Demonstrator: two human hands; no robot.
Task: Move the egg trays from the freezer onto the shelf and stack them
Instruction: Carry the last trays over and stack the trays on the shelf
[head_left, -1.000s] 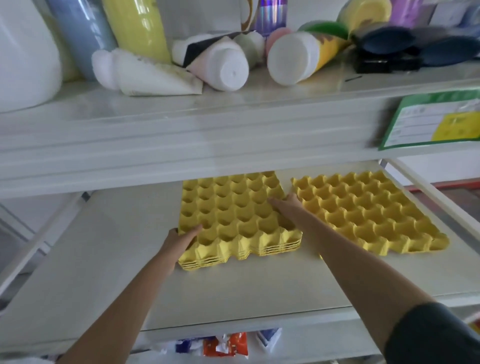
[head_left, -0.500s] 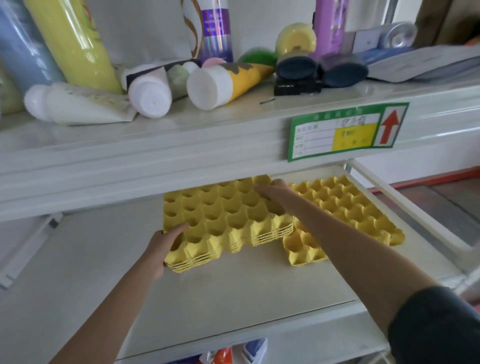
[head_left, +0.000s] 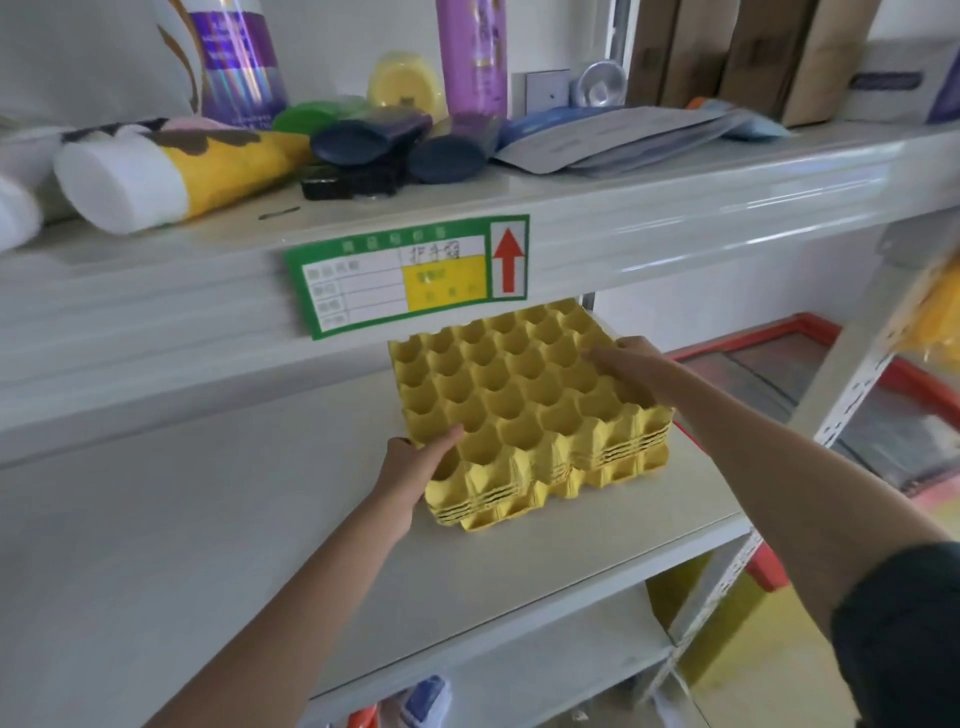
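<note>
A stack of yellow egg trays (head_left: 519, 395) rests on the white middle shelf (head_left: 234, 545), near its right end. The upper trays sit slightly askew on the lowest one. My left hand (head_left: 410, 462) grips the stack's near left corner, fingers lying in the top cups. My right hand (head_left: 628, 353) holds the far right edge of the stack. Beyond the shelf on the right is the freezer (head_left: 831, 405), with a red rim and a glass lid.
The upper shelf, just above the trays, carries a green label (head_left: 410, 275) and holds lying bottles (head_left: 171, 176), tubes and papers. A slanted shelf post (head_left: 852, 384) stands right of the stack. A blurred yellow object (head_left: 935, 312) shows at the right edge.
Both hands slid the tray stack to the right and set it on top of the single tray that lay there. The view has turned right, and the freezer now shows.
</note>
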